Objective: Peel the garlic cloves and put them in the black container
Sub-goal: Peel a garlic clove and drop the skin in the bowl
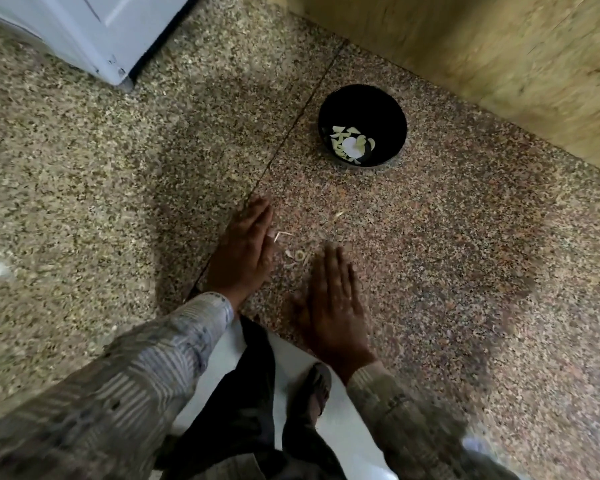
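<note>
The round black container [362, 109] stands on the speckled granite counter [465, 237], far from me near the wall, with several pale peeled garlic cloves [350, 145] in its bottom. My left hand [245, 252] lies on its edge on the counter with straight fingers. My right hand [333, 303] is flat, palm down, fingers straight, slightly blurred. Between the two hands lie bits of garlic skin [297, 255]. Neither hand holds anything.
A white appliance [94, 32] stands at the back left. A yellowish wall [499, 46] runs behind the container. A dark seam [284, 140] crosses the counter. The counter's front edge is below my hands; my foot [317, 389] on a white floor shows beneath.
</note>
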`<state>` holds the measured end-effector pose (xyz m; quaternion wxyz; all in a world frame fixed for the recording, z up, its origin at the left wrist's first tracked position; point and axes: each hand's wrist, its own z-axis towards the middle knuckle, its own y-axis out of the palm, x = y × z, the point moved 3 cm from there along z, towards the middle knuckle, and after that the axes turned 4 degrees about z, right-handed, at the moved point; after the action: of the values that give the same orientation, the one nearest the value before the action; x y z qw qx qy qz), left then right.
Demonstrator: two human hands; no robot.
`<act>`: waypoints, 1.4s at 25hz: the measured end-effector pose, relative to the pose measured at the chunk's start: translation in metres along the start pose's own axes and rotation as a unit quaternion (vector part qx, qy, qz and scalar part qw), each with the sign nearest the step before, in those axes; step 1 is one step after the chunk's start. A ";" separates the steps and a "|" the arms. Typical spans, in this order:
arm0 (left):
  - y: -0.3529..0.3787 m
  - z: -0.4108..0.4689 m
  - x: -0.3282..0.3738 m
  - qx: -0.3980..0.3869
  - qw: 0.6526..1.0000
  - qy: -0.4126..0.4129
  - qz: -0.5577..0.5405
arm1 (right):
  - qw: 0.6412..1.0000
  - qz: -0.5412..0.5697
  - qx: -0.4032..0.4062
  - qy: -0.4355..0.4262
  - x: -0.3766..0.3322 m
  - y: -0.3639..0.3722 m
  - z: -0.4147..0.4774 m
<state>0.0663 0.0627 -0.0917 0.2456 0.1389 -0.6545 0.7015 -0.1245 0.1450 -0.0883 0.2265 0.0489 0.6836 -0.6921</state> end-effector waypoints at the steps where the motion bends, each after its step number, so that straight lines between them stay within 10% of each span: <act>1: 0.001 -0.001 0.000 0.009 1.000 -0.001 0.004 | 0.999 0.022 0.001 -0.029 -0.001 0.000 0.000; 7: 0.003 -0.003 -0.002 0.039 0.999 -0.010 -0.009 | 0.999 -0.014 -0.031 -0.014 0.013 0.003 0.032; 12: -0.002 -0.006 -0.005 0.094 0.994 -0.042 0.044 | 0.968 0.074 -0.088 -0.222 0.014 -0.006 0.096; 22: 0.001 -0.009 -0.007 0.111 0.992 -0.051 0.027 | 0.928 0.053 -0.172 -0.327 0.010 0.003 0.126; 31: -0.002 -0.009 -0.007 0.104 0.994 -0.034 0.011 | 0.937 0.016 -0.167 -0.306 0.007 0.001 0.107; 35: -0.003 -0.008 -0.004 0.081 0.996 -0.026 0.035 | 0.959 0.180 -0.098 -0.197 0.042 -0.037 0.049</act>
<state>0.0723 0.0698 -0.0924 0.1916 0.1540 -0.6059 0.7566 -0.1638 0.0861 -0.0669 0.4812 0.0110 0.6699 -0.5654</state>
